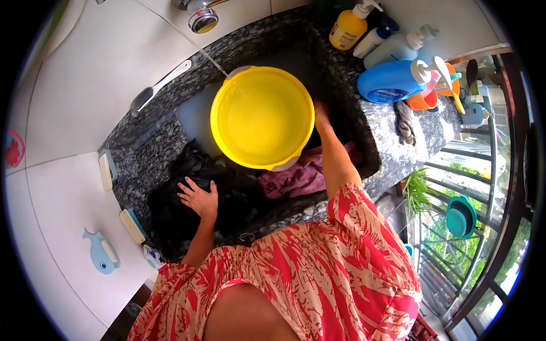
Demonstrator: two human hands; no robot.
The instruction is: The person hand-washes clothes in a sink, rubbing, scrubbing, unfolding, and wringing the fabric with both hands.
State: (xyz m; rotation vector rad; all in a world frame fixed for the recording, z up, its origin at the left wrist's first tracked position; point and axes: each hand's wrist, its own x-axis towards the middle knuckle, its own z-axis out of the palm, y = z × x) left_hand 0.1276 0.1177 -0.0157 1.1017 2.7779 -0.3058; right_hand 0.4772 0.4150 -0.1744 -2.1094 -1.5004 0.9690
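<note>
My left hand [198, 197] lies with fingers spread on a heap of wet black cloth [227, 196] on the left side of the stone sink. A round yellow basin [261, 116] stands in the sink, and a thin stream of water falls at its upper left rim. Close to the basin's right side is my right hand [322, 113], its fingers hidden in shadow behind the rim. Purple cloth [296, 177] lies below the basin, partly under my right forearm.
A faucet [203, 20] is at the top. A brush [161, 86] rests on the sink's back ledge. Along the right counter stand a yellow pump bottle [348, 28], a blue bottle [387, 81] and an orange cup [421, 101]. A grey rag [406, 122] lies nearby.
</note>
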